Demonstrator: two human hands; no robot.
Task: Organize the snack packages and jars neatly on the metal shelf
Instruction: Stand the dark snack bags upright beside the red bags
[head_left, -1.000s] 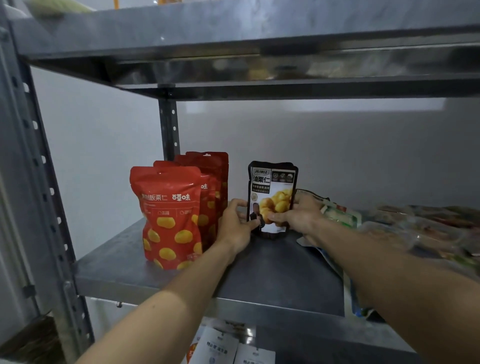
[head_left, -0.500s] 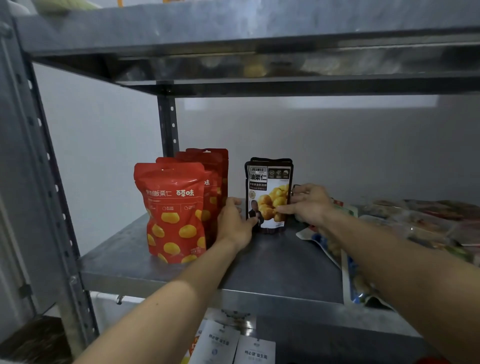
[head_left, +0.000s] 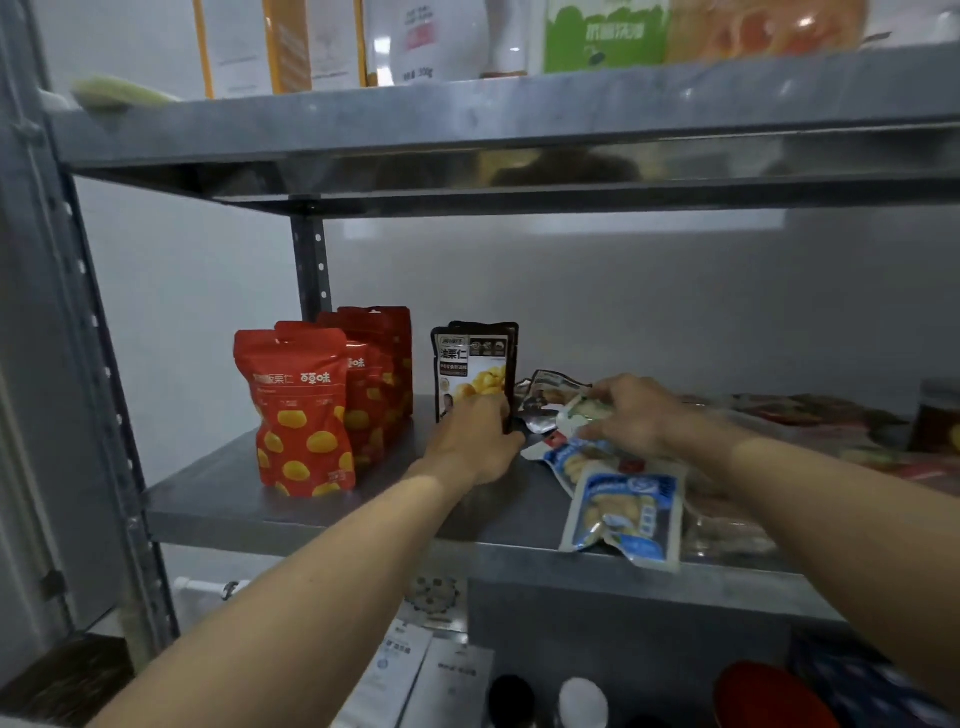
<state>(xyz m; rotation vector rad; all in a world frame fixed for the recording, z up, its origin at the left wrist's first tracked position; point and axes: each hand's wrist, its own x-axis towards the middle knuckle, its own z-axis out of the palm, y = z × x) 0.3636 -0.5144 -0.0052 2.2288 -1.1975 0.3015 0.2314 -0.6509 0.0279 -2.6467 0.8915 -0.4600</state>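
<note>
On the shelf (head_left: 311, 514), two black pouches (head_left: 470, 364)

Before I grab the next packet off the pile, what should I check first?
1. Black pouch upright: ok, left hand holds its base.
2. Red pouches standing in a row: ok.
3. Right hand gripping a packet in the pile: cannot tell.
4. Blue pouch fully on the shelf: not ok, it overhangs the front edge.
5. Bare shelf in front of the black pouch: ok.
</note>
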